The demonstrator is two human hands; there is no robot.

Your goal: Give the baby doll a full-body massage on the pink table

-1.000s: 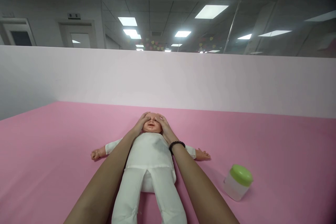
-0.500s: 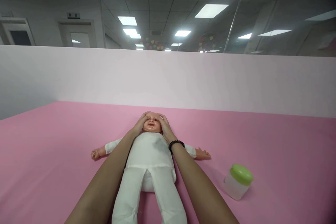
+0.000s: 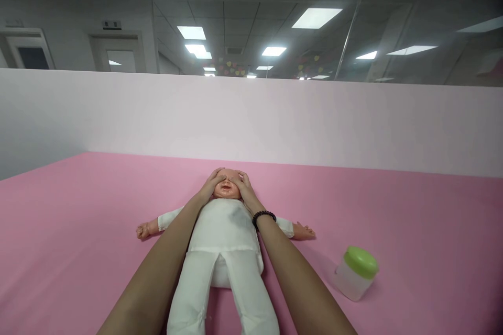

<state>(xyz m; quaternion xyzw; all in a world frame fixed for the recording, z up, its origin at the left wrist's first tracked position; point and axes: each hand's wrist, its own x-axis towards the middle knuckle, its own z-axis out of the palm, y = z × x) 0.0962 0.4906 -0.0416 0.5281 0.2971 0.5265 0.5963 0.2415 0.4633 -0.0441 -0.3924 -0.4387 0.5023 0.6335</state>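
A baby doll in white cloth lies on its back on the pink surface, its head away from me and its arms spread. My left hand cups the left side of the doll's head, the thumb over the eye area. On the right side of the head rests my right hand, its thumb also across the eye area; a black beaded bracelet is on that wrist. The doll's mouth and forehead show between my hands. The fingertips behind the head are partly hidden.
A clear jar with a green lid stands on the pink surface to the right of the doll. A white wall panel runs along the far edge, with glass above it.
Both thumbs have moved inward over the doll's eyes, which they now cover more. The doll and the jar have stayed in place.
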